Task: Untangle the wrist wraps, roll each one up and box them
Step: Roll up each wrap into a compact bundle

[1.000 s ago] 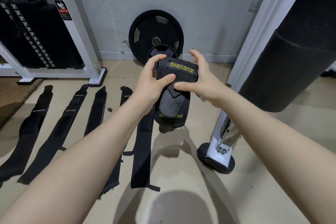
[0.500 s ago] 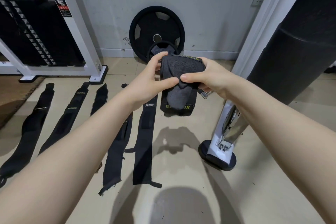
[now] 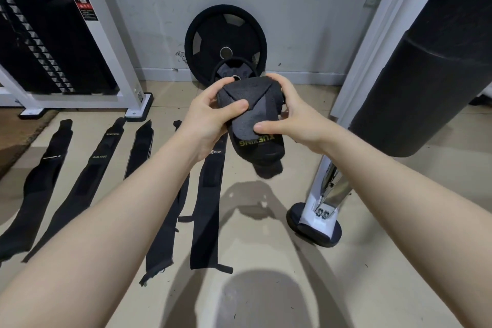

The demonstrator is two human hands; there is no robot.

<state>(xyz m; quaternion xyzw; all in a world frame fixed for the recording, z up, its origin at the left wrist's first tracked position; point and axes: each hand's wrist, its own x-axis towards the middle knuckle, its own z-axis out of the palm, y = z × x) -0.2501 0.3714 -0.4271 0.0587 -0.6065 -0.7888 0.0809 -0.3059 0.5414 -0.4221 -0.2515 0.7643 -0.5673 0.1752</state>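
A large black rubber weight plate (image 3: 226,42) leans against the grey wall (image 3: 292,8) in front of me, with a smaller black plate (image 3: 229,69) propped against it. To my left stands a white steel machine frame (image 3: 106,34) holding a black weight stack (image 3: 40,48). On my right a black padded cylinder (image 3: 431,74) hangs beside a white post on a round black foot (image 3: 314,226), all on the beige tiled floor (image 3: 266,261).

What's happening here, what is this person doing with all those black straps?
A person is standing over a gym floor, working on a black wrist wrap held up in both hands. The left hand and the right hand both grip it, thumbs pressed on its front, with a loose end hanging below. Five more wraps lie stretched out flat in a row on the tiled floor. Weight plates lean against the wall behind. No box is in view.
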